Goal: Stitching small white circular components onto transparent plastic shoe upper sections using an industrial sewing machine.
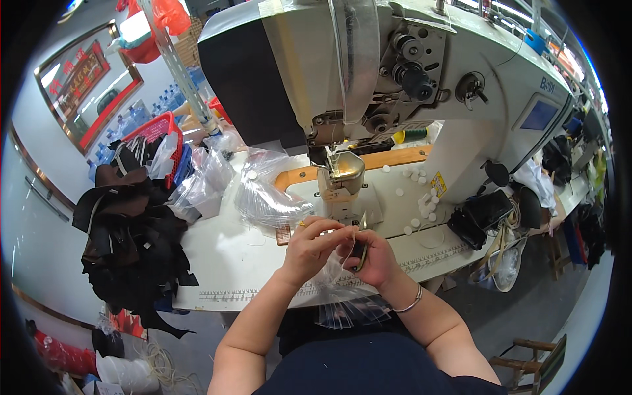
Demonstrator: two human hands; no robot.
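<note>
Both my hands meet in front of the sewing machine's post bed (342,197), above the table's near edge. In my right hand (380,263) lies a pair of small thread snips (359,255) with dark handles, a narrow blade pointing up past the fingers. My left hand (304,255) is closed in a pinch against the right fingertips. A thin pale strand or edge shows there, too small to name. Clear plastic pieces (352,311) hang fanned out below my hands, over my lap. The needle and presser foot (331,158) stand over the post, apart from my hands.
Clear plastic sheets (263,197) lie left of the post. Black cut pieces (131,243) pile over the table's left side by a red basket (174,141). White discs (424,204) are scattered right, near a black pouch (484,214). A ruler strip (240,294) runs along the front edge.
</note>
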